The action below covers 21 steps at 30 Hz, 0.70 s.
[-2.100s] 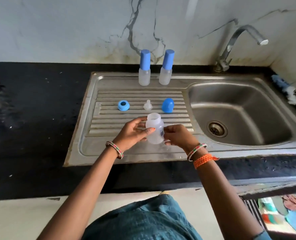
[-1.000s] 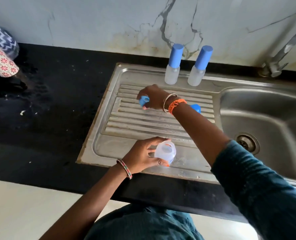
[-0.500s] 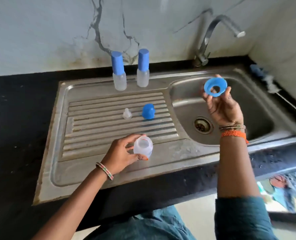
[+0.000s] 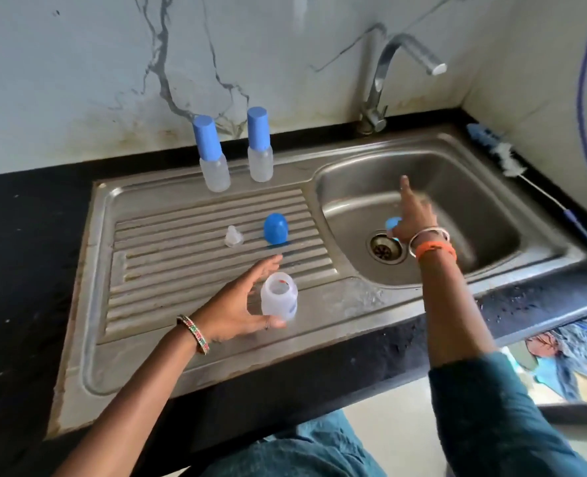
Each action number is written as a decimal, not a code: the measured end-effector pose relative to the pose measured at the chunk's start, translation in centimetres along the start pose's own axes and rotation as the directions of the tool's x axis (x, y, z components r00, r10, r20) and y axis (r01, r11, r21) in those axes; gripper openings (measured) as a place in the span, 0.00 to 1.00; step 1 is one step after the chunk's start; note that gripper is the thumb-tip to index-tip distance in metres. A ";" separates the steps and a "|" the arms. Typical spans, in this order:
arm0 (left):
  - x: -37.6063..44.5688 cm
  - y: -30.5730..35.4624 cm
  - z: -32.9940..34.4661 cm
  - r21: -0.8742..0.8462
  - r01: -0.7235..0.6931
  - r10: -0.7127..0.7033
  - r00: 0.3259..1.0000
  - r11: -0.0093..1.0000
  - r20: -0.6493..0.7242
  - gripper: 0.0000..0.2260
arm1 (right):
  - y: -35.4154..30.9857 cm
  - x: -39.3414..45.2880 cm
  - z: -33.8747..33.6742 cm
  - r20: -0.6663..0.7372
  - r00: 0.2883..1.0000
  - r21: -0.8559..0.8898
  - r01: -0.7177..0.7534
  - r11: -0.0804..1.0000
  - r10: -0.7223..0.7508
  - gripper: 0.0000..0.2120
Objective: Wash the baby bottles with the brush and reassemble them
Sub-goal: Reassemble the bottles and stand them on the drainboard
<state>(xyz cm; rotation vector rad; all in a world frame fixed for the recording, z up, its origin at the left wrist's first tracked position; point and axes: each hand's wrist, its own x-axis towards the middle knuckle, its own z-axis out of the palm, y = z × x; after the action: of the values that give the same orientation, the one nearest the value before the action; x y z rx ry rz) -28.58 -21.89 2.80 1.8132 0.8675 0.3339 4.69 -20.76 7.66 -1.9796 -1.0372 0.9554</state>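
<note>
An open clear bottle body (image 4: 280, 297) stands on the steel drainboard (image 4: 182, 249). My left hand (image 4: 233, 304) is beside it with fingers spread straight, the thumb at its base. My right hand (image 4: 414, 218), blurred, is over the sink basin (image 4: 474, 208) and holds the blue screw ring (image 4: 392, 222), index finger pointing up. A clear nipple (image 4: 233, 236) and a blue dome cap (image 4: 275, 228) lie on the drainboard ribs. Two assembled bottles with blue caps (image 4: 213, 160) (image 4: 259, 149) stand at the back. The bottle brush (image 4: 505, 156) lies on the counter right of the basin.
The tap (image 4: 388, 74) arches over the basin's back edge, not running. The drain (image 4: 385, 248) sits just left of my right wrist. Black counter (image 4: 27, 253) surrounds the sink; a marble wall is behind it.
My right hand picked the blue ring off the drainboard, carried it over the basin and lowered it. My left hand set the bottle down and spread its fingers.
</note>
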 end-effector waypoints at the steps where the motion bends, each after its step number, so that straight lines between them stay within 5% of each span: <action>1: -0.2 0.1 -0.6 0.038 0.001 -0.002 0.999 0.999 0.040 0.42 | 1.0 0.3 0.8 -0.138 0.989 -0.104 -0.072 0.992 0.057 0.45; 2: -0.5 0.4 -1.4 0.045 0.000 -0.002 0.999 0.999 0.042 0.41 | 0.8 -0.1 1.5 -0.204 0.978 -0.170 -0.070 0.983 0.034 0.46; 3: -0.6 0.9 -2.2 0.004 0.007 -0.007 1.000 1.000 -0.017 0.41 | 0.0 -0.3 1.4 -0.159 0.987 0.001 -0.022 1.000 0.022 0.46; 5: -0.5 1.5 -3.7 -0.132 0.008 -0.033 0.983 0.991 -0.183 0.36 | -1.5 -1.0 0.7 0.168 0.986 0.530 -0.077 0.845 -0.015 0.40; 6: -0.2 2.0 -4.2 -0.188 -0.022 -0.029 0.964 0.982 -0.264 0.33 | -1.6 -1.3 0.6 0.276 0.959 0.641 -0.134 0.756 -0.064 0.36; 8: 0.7 3.0 -4.7 -0.268 -0.094 -0.015 0.926 0.959 -0.378 0.26 | -0.6 -1.2 1.7 0.260 0.964 0.359 -0.152 0.921 0.058 0.32; 10: 1.4 3.8 -4.5 -0.311 -0.114 -0.035 0.899 0.943 -0.436 0.23 | -0.3 -1.6 3.1 -0.254 0.934 -0.044 -0.271 0.961 0.252 0.35; 12: 1.8 4.6 -3.9 -0.346 -0.119 -0.060 0.882 0.931 -0.467 0.19 | -1.4 -3.1 4.6 -0.448 0.888 -0.044 -0.136 0.990 0.102 0.34; 16: 2.1 5.3 -2.4 -0.621 -0.062 -0.188 0.926 0.781 -0.329 0.11 | -4.7 -6.3 9.9 -0.268 0.876 0.070 0.432 0.899 -0.400 0.09; 21: 1.6 4.1 -2.6 -0.932 -0.143 -0.270 0.933 0.332 -0.239 0.11 | -6.9 -8.2 14.7 0.138 0.789 0.070 0.595 0.800 -0.599 0.09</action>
<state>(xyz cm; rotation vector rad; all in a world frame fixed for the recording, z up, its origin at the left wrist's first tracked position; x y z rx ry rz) -27.32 -19.74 7.32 0.5617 0.7141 0.9349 -13.43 -21.43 8.56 -1.4103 -1.6060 0.7548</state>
